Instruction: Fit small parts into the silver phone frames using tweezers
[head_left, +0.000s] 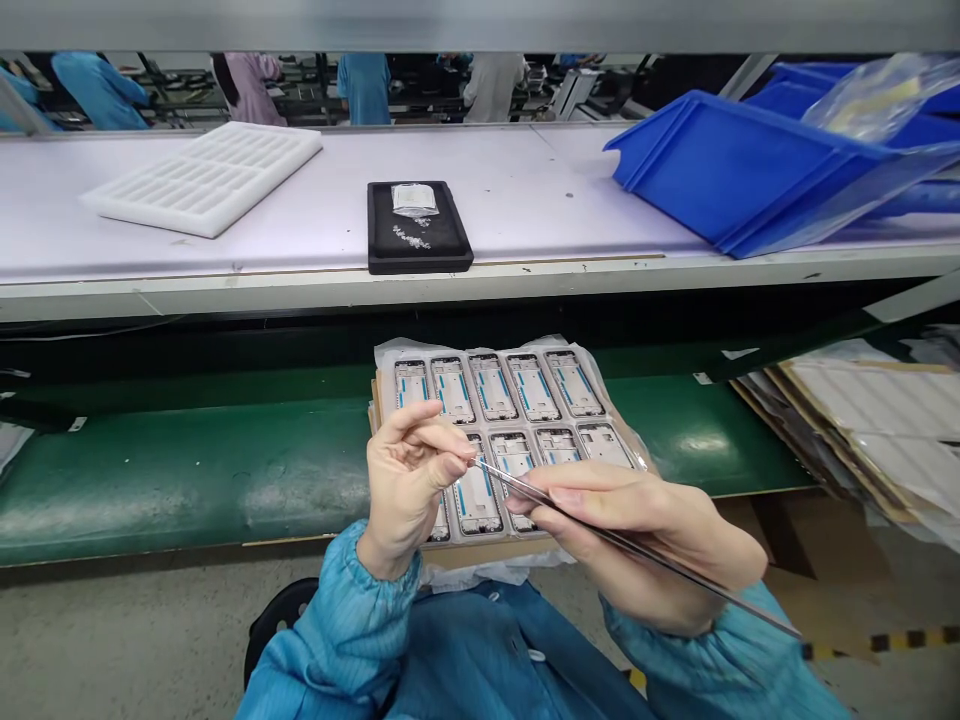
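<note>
My right hand [645, 535] grips a pair of long thin metal tweezers [611, 537] like a pen, their tips pointing left. Those tips meet the thumb and forefinger of my left hand [409, 480], which are pinched together. Whatever sits between the left fingertips is too small to make out. Below both hands lies a tray of phone frames [495, 388], set in two rows, most with blue strips. My hands cover part of the near row.
On the white shelf stand a black tray [381, 235] with tiny clear pieces and a small bag, a white slotted foam tray [214, 215] and blue bins [739, 165]. Stacked sheets [862, 420] lie at right on the green bench [300, 480]. Several people work beyond.
</note>
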